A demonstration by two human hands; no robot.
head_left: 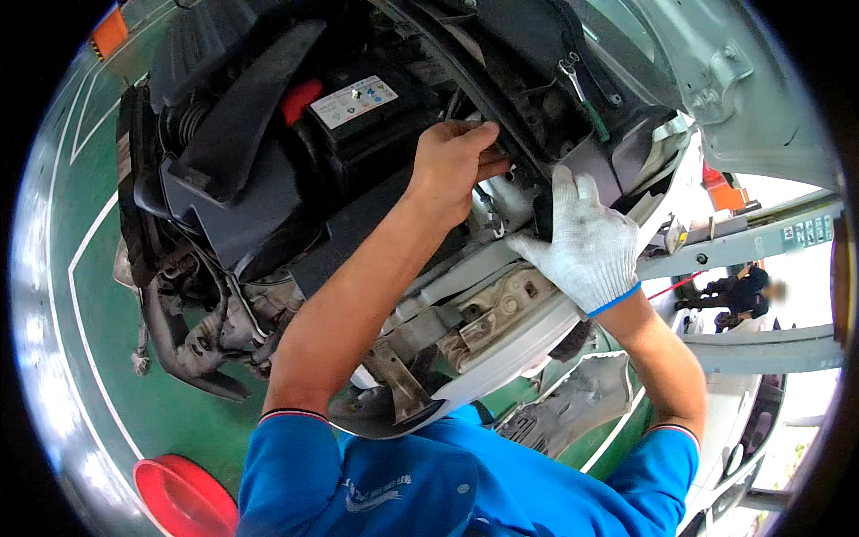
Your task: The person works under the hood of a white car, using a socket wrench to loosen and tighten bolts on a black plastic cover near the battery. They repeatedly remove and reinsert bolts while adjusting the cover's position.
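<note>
My bare left hand [447, 170] reaches into the engine bay beside the long black rubber-edged strip [474, 89]. Its thumb and fingers are pressed together; whatever lies between them is too small to make out. My right hand [586, 237], in a white knitted glove with a blue cuff, rests with fingers apart at the black plastic trim [617, 161] close to the fender. Just beyond it, a ratchet wrench [583, 98] with a green handle lies on the trim. Left of my left hand sits a black battery [385, 134] with a white label and a red terminal cover [300, 101].
The car's bare front corner [501, 313] lies below my forearms. A removed grey panel [582, 403] is on the green floor. A red basin [183, 497] stands lower left. Lift posts [761, 349] and another person [743, 294] appear at right.
</note>
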